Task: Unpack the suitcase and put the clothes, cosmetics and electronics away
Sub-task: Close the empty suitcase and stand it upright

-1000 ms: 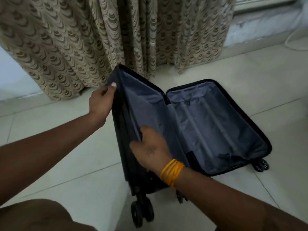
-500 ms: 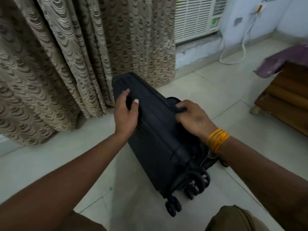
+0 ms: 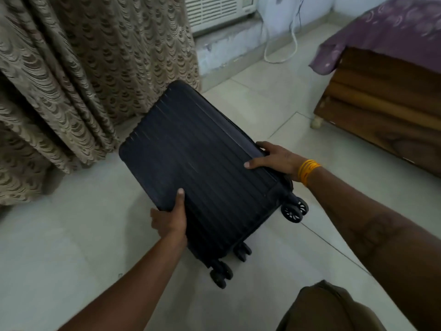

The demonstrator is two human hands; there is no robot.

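1. Left hand point(image 3: 170, 219) first: it's wrapped around the near long edge of the suitcase point(image 3: 202, 173), thumb lying flat on the ribbed top and the other fingers tucked under where I can't see them. Looks to me like that grip is there to take the weight from below.

2. Right hand point(image 3: 276, 158) is on the opposite long edge, fingers curled over the side where the seam runs and the thumb stretched across the top. A stack of orange bangles point(image 3: 307, 170) sits on that wrist. One hand on each side, so I'd guess it's about steering the case and keeping the two halves together.

3. The suitcase itself is closed, dark shell facing up, tilted, with the wheels point(image 3: 294, 210) pointing back toward me. The far end sits close to the curtain point(image 3: 78, 75). I can't tell if the wheels or the far corner are touching the floor point(image 3: 78, 235) or if it's all in the air.

4. No clothes, cosmetics or electronics showing anywhere. With the case shut, my read is the unpacking is done and this is just stowing the empty case, but I can't see inside, so that's a guess.

5. Around it: a wooden bed point(image 3: 386, 111) with a purple sheet on the right, well apart from the case, and an air conditioner point(image 3: 214, 10) low on the wall with a white cable point(image 3: 284, 53) hanging down to the floor.

6. If the case goes by the curtain, I'd watch that the fabric doesn't get caught under it.
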